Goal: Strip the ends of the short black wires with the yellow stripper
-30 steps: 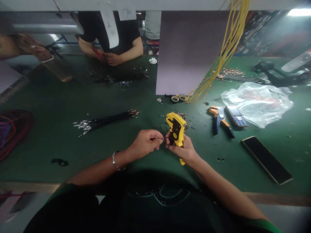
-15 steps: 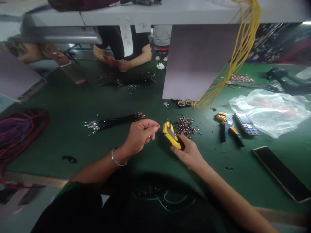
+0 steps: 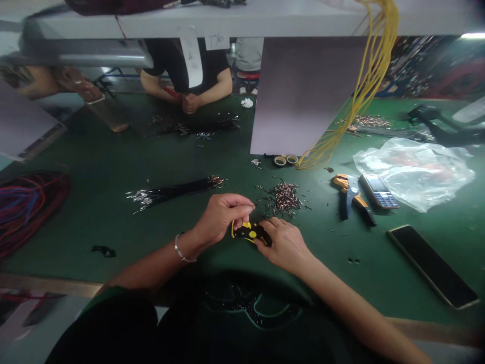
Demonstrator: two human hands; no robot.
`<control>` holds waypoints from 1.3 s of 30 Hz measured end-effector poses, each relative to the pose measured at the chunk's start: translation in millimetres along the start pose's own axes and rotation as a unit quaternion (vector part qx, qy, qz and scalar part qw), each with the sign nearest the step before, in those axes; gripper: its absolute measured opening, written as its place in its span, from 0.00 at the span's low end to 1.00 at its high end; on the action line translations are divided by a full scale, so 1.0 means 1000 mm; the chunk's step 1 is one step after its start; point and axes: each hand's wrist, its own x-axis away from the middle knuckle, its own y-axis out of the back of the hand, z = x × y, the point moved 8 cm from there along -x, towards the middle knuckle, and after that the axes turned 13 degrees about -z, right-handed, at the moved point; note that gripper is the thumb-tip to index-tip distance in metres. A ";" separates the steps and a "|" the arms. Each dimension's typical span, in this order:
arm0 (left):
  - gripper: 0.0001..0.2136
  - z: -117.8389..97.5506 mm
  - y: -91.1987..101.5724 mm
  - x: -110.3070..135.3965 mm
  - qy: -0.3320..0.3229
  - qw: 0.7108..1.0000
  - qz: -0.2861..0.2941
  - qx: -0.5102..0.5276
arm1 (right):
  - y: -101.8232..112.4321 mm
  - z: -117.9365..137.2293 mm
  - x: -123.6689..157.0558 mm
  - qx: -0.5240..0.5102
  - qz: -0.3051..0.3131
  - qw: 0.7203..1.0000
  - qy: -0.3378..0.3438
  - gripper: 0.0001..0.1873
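My left hand [image 3: 223, 217] is closed in a pinch, with a tiny dark tip showing beyond thumb and forefinger. What it holds is too small to name. Yellow-and-black crimping pliers [image 3: 252, 233] are gripped by my right hand [image 3: 284, 240], turned sideways with their head just below the left fingertips. Just beyond both hands, a pile of small copper-coloured and dark pieces [image 3: 286, 197] lies on the green tabletop [image 3: 98, 202]. A bundle of black wires [image 3: 178, 191] stretches to the left, copper ends on its right, silvery ends on its left.
At right lie orange-and-black wire strippers [image 3: 352, 194], a keypad phone [image 3: 379, 191], a smartphone [image 3: 432, 265] and a clear plastic bag [image 3: 417, 172]. Yellow wires [image 3: 364, 96] hang from the shelf [image 3: 242, 23]. Red and blue cable coils [image 3: 30, 212] sit left. Another person [image 3: 189, 71] works opposite.
The pliers have swung from upright, right of the left hand, to lying sideways below its fingertips. My left hand has shifted slightly right and down, still pinching.
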 end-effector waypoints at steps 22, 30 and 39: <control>0.05 0.009 -0.020 0.014 -0.015 0.978 0.074 -0.192 | 0.022 -0.015 -0.004 -0.471 -0.056 0.858 -0.195 0.08; 0.09 -0.016 -0.032 0.030 -0.311 0.896 0.110 -0.299 | 0.006 -0.017 -0.002 -0.526 -0.007 0.812 -0.252 0.06; 0.10 -0.009 -0.036 0.035 -0.424 0.808 0.083 -0.400 | 0.013 -0.018 -0.006 -0.330 -0.082 0.929 -0.146 0.05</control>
